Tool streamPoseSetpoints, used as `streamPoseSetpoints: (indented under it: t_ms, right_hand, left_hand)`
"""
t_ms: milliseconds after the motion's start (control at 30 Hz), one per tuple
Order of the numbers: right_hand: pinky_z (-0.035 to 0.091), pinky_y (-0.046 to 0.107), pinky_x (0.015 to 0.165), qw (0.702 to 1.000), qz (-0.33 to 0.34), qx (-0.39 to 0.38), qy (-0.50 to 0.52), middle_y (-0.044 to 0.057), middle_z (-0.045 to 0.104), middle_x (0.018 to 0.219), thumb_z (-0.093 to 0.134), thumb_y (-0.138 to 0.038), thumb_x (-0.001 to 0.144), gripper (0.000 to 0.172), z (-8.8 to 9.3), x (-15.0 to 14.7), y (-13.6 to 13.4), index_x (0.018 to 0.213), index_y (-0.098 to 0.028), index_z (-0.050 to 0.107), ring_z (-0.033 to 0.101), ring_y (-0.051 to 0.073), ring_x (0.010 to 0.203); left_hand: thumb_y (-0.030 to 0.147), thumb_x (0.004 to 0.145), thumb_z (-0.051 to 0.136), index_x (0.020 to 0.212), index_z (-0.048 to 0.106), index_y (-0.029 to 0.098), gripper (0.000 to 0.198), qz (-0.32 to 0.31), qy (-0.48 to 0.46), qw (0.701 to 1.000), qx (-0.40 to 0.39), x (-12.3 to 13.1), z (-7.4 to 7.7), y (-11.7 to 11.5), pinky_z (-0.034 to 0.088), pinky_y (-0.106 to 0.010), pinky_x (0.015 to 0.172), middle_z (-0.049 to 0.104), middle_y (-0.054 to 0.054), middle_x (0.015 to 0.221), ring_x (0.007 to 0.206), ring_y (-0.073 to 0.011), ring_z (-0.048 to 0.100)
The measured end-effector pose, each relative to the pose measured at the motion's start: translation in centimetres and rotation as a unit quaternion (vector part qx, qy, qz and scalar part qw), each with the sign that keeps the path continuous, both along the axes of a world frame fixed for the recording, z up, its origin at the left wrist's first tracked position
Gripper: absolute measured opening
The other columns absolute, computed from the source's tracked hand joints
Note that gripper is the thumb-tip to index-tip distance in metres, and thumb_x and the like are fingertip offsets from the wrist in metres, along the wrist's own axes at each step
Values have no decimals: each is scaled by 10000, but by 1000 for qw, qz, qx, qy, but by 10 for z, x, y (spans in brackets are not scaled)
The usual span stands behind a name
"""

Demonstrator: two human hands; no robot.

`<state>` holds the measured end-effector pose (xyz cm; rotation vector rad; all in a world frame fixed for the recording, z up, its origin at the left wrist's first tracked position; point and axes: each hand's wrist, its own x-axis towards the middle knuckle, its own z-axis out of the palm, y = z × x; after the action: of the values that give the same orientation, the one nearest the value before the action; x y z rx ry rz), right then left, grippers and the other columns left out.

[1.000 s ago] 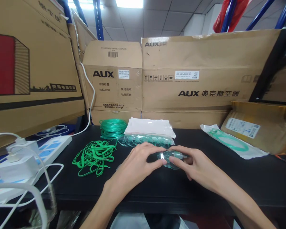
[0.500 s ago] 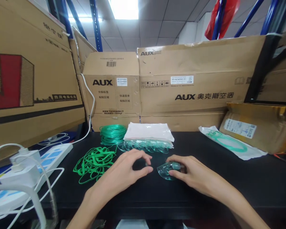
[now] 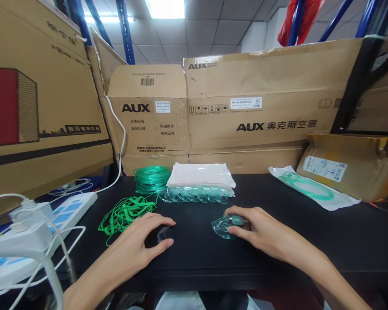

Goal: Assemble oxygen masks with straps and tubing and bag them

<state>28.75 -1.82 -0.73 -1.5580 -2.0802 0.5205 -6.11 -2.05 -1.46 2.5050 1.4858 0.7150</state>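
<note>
Left hand (image 3: 137,241), unclenched, now farther from the green-tinted mask (image 3: 220,227) in the grasp of the right hand (image 3: 265,224)

Held in the right hand (image 3: 261,226): a see-through green mask (image 3: 220,228), shiny and thin, with a wide, curved part poking out to the left. Narrow end partly hidden by the fingers. Well apart from it, low by the black table (image 3: 194,254), in the left hand's (image 3: 142,241) open curl: small clear, curvy bits (image 3: 163,233), partly covered.
</note>
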Motion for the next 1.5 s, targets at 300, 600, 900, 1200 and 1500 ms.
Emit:
streamPoseSetpoints:
  t_ms: [300, 600, 900, 1200, 1500]
  right_hand:
    - [481, 332, 884, 997, 51, 53, -16, 16, 687, 1160, 664, -522, 876, 319, 9, 13, -3, 1151, -367, 710, 643, 251, 1040]
    - [495, 331, 706, 995, -17, 98, -8, 26, 743, 931, 645, -496, 878, 336, 29, 57, 33, 1099, -249, 701, 632, 206, 748]
    - [537, 344, 841, 992, 23, 118, 26, 81, 764, 1048, 653, -442, 887, 317, 26, 44, 66, 1086, -198, 689, 717, 247, 947]
    - [526, 353, 800, 986, 52, 157, 9, 87, 787, 1033, 585, -390, 954, 369, 16, 33, 75, 1243, -198, 712, 718, 245, 858]
    - [513, 334, 938, 976, 109, 188, -24, 65, 753, 1206, 603, -352, 954, 324, 15, 33, 85, 1226, -238, 735, 703, 258, 1064]
  left_hand:
    - [449, 986, 569, 1274, 633, 332, 317, -51, -7, 997, 52, 43, 24, 10, 429, -355, 1102, 625, -3, 1333, 1251, -212, 567]
    - [330, 1012, 545, 1255, 671, 176, 314, -126, 53, 977, 162, 121, 47, 89, 466, -420, 1009, 648, -116, 1192, 1158, -277, 574]
    - [307, 995, 585, 1203, 696, 199, 259, -176, 54, 972, 144, 117, 41, 113, 455, -388, 1005, 648, -91, 1151, 1129, -254, 567]
    - [321, 1004, 570, 1223, 685, 206, 273, -177, 47, 973, 139, 114, 36, 118, 440, -388, 1029, 652, -90, 1151, 1162, -258, 558]
    - [323, 995, 590, 1221, 687, 194, 277, -171, 54, 974, 136, 114, 34, 123, 435, -397, 1032, 654, -91, 1140, 1140, -264, 563]
